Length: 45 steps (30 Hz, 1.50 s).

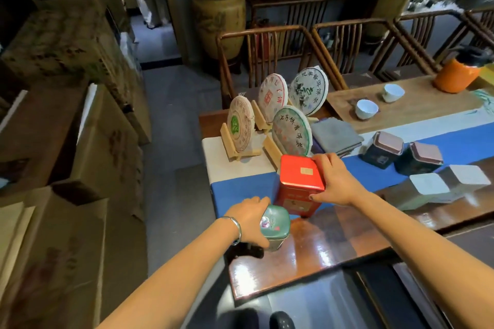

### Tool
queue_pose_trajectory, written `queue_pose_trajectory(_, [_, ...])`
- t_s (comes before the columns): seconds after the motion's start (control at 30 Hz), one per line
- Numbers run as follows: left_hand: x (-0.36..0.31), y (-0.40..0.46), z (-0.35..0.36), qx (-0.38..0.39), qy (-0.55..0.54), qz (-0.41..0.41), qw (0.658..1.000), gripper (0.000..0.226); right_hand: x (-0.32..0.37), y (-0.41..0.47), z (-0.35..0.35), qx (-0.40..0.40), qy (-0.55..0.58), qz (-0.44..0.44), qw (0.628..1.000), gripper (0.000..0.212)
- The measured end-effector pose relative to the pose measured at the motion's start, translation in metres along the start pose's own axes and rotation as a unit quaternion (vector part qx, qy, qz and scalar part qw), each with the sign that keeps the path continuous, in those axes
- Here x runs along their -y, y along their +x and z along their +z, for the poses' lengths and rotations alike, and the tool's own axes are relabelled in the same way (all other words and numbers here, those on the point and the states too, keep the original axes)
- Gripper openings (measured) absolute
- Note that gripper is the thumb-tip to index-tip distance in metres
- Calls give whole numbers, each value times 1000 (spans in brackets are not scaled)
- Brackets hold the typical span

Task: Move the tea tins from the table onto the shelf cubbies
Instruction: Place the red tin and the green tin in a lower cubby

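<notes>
Two tins held at once: left hand (250, 219) wrapped round the green tin (275, 227), right hand (332, 181) gripping the lid edge of the red tin (300, 184). Both near the table (334, 246) corner, red one maybe just lifted off the blue cloth (240, 189), hard to tell. Best to lift straight up, keep each tin level, squeeze firmly so no slipping. Both standing upright, long side up and down, lids facing up. Four more tins (417, 160) waiting further right.
</notes>
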State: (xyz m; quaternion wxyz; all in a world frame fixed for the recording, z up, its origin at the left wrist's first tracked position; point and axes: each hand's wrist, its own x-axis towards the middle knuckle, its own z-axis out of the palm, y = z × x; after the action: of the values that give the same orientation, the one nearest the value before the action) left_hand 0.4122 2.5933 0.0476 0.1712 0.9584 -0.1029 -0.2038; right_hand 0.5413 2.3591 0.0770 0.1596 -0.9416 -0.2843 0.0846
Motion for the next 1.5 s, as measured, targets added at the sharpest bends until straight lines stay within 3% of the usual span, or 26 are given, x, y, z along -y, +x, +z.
queue_pose_trajectory(0.3, [7,-3,18,-42,-83,4,996,77,-26,-6,17,-21,152,-56,987,94])
queue_pose_trajectory(0.57, [7,-7,20,-80,-112,-44,990,81,-44,0,39,-47,188,-45,980,98])
queue_pose_trajectory(0.7, [-1,-18,24,-89,-115,-88,985,76,-53,2,40,-25,214,-56,975,96])
queue_pose_trajectory(0.93, [-8,-66,23,-176,-155,-184,955,75,-28,10,11,46,207,-173,962,92])
queue_pose_trajectory(1.1, [-16,-139,4,-282,-209,-259,900,84,26,16,-5,74,230,-251,937,88])
queue_pose_trajectory(1.33, [-41,-305,-39,-467,-265,-363,762,66,161,17,-28,103,334,-367,862,69])
queue_pose_trajectory(1.5, [-81,-448,-39,-560,-281,-409,663,56,290,-22,-35,160,373,-462,788,71])
